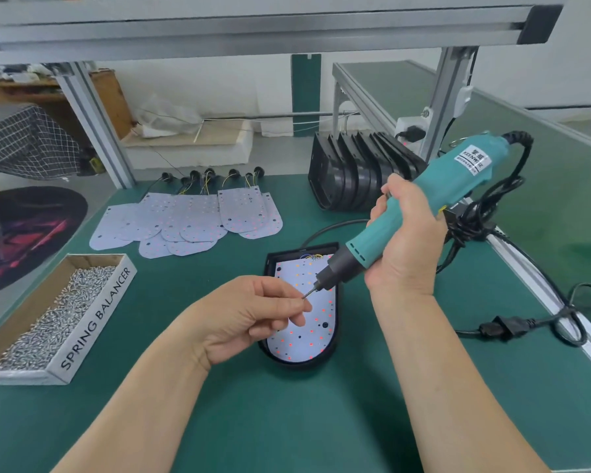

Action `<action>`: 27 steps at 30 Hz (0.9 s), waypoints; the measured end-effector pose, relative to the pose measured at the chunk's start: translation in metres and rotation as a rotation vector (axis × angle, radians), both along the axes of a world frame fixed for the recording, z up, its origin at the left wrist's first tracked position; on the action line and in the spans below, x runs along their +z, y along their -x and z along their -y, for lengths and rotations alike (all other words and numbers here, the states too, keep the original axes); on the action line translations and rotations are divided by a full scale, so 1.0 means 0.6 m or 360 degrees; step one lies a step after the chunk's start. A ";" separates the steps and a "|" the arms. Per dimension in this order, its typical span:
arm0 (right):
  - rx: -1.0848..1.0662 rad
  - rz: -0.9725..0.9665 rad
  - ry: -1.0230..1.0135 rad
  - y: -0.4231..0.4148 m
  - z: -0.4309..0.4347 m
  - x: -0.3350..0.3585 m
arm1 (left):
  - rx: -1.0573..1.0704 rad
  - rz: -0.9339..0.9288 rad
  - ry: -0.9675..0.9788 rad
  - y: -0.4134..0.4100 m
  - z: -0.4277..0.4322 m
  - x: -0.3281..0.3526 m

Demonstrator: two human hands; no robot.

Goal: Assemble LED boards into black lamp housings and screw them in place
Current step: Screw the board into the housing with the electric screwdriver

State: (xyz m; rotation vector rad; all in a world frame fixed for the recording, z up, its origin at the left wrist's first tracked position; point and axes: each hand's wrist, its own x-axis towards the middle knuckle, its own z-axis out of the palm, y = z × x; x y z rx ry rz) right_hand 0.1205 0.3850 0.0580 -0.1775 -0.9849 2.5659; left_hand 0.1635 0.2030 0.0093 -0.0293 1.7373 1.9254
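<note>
Lamp housing (299, 365), black, lies flat on the green bench (287, 421), centre-front. Its left edge is hidden behind the left hand (249, 315), its top right corner behind the screwdriver nose. LED board (314, 336) sits inside: white, dotted red and orange, wires bunched at the top. Teal electric screwdriver (458, 175) tilts over it, right hand (403, 240) wrapped tight round the barrel. Left fingertips pinch the bit tip (308, 293); any screw there is too small to make out.
</note>
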 end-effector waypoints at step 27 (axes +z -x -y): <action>-0.0369 -0.0139 0.0074 -0.007 0.003 0.014 | 0.1092 0.0896 -0.1407 -0.038 -0.097 0.032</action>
